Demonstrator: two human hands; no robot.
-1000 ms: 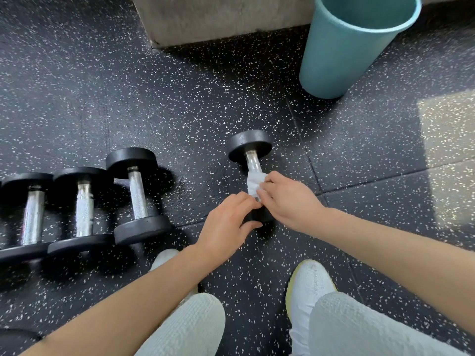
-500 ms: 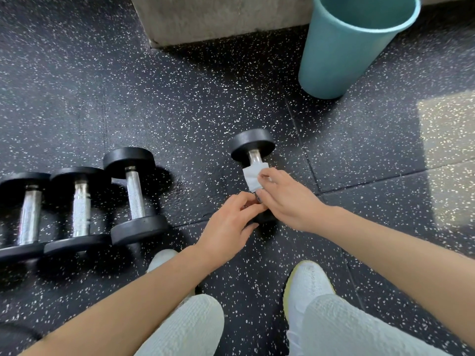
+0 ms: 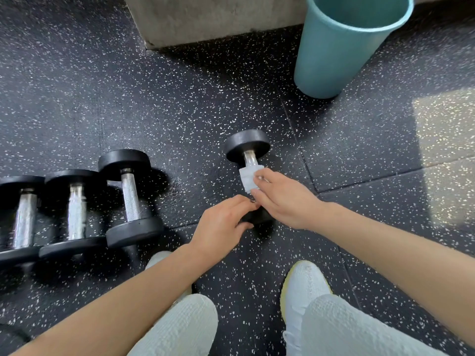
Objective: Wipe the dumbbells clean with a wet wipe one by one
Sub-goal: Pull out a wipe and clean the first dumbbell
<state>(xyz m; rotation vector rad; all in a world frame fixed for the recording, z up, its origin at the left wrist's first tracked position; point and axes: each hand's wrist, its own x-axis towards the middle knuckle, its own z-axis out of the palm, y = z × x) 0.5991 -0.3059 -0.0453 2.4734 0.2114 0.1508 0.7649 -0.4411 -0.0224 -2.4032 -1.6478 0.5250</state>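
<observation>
A dumbbell (image 3: 248,148) lay on the speckled black floor (image 3: 180,111) just ahead of the person's feet, its far weight head clear and its near head mostly hidden under the hands. The right hand (image 3: 285,199) pinched a white wet wipe (image 3: 247,179) against the metal handle, fingers curled over it. The left hand (image 3: 221,224) gripped the near head, fingers bent over the top and thumb below, though how firmly it held could not be told from this angle. Off to the left, well apart, a row of three dumbbells (image 3: 75,211) lay side by side, touching. A teal bucket (image 3: 341,52) stood beyond, beside a concrete block (image 3: 205,16). A white shoe (image 3: 304,281) showed under the right arm.
</observation>
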